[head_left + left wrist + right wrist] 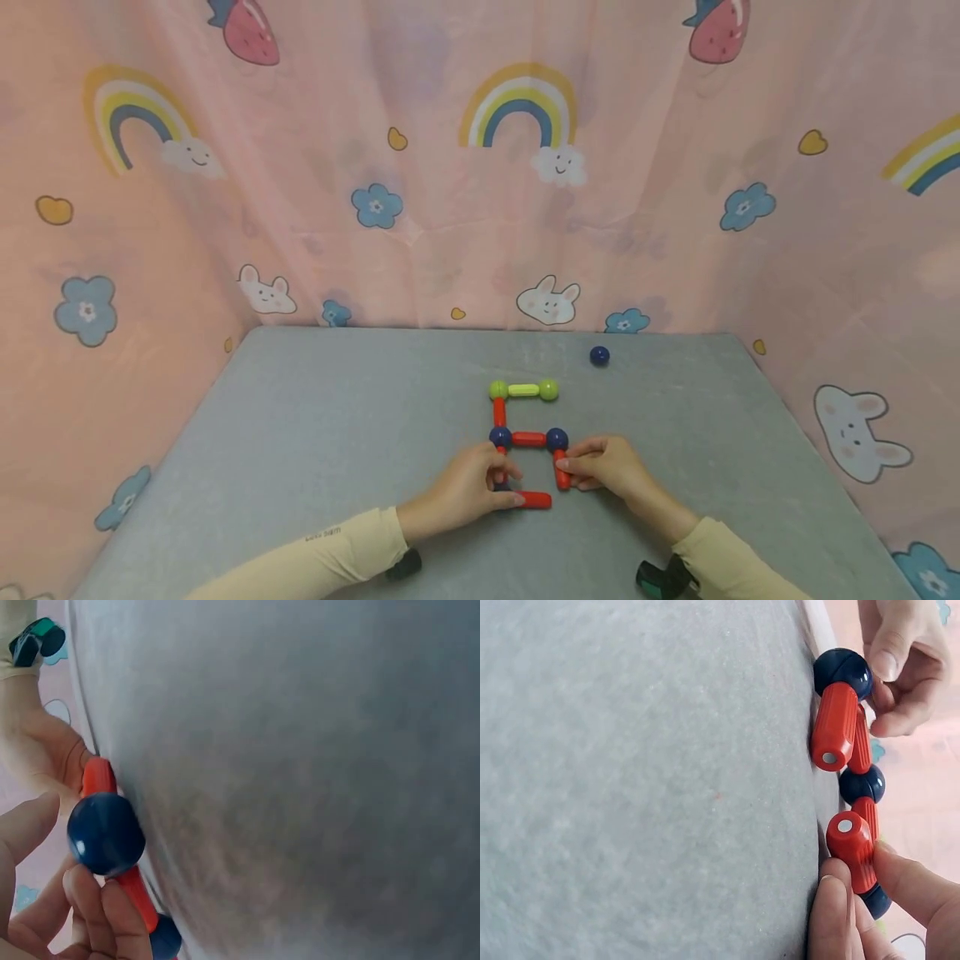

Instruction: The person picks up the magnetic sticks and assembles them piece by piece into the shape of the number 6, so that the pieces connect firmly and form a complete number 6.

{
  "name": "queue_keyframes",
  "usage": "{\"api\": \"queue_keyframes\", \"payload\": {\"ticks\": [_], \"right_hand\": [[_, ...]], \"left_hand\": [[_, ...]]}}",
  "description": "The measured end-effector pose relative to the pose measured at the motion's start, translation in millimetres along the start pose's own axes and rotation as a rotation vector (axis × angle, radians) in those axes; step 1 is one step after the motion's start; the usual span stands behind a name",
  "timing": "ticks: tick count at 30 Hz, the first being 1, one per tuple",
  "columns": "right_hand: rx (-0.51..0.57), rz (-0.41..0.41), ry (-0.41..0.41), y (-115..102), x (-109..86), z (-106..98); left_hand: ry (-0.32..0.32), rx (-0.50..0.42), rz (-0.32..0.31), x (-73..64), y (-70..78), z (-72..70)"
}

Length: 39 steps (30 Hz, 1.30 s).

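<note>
A flat figure of red magnetic rods and blue balls lies on the table, with a lime-green rod between two green balls at its far end. My left hand is curled about the near-left blue ball, its thumb beside it and its fingertips at the adjoining red rod. From that ball another red rod points right, its end free. My right hand pinches a red rod between thumb and fingers; the rod's far end meets the right blue ball.
Apart from the figure, a loose blue ball lies near the table's back edge. The grey table is enclosed by a pink patterned curtain. Dark devices are strapped at both wrists.
</note>
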State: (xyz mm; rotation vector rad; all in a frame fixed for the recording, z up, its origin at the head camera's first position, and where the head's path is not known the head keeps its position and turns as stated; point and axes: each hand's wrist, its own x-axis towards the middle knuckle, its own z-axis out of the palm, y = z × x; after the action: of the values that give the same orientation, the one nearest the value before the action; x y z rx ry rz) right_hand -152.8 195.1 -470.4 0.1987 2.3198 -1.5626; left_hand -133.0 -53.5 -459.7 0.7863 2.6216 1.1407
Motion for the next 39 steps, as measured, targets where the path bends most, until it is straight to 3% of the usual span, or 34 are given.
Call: {"api": "queue_keyframes", "payload": {"ticks": [10,17,22,28,34,39], "right_hand": [[-0.01,-0.014,-0.061,2,1.0,-5],[-0.095,-0.045,-0.099,-9,9.3,-28],[-0.152,-0.115,-0.04,-18,30.4,-53],[-0.181,-0.217,0.086,-25,66.1,-79],[-0.319,-0.322,0.256,-28,97.7,-95],[-0.399,-0.343,0.294,-31,115.3,-101]], "left_hand": [[-0.005,0.021,-0.024,-1.5,-2.8,7.2],[-0.016,0.028,-0.037,-1.0,-3.0,6.6],[-0.016,0.045,-0.036,-0.8,-3.8,7.5],[-0.01,0.067,-0.046,-0.9,-3.4,8.2],[-0.001,0.09,-0.053,-1.1,-2.5,9.3],[0.003,0.089,-0.069,-1.9,-1.2,9.1]]}}
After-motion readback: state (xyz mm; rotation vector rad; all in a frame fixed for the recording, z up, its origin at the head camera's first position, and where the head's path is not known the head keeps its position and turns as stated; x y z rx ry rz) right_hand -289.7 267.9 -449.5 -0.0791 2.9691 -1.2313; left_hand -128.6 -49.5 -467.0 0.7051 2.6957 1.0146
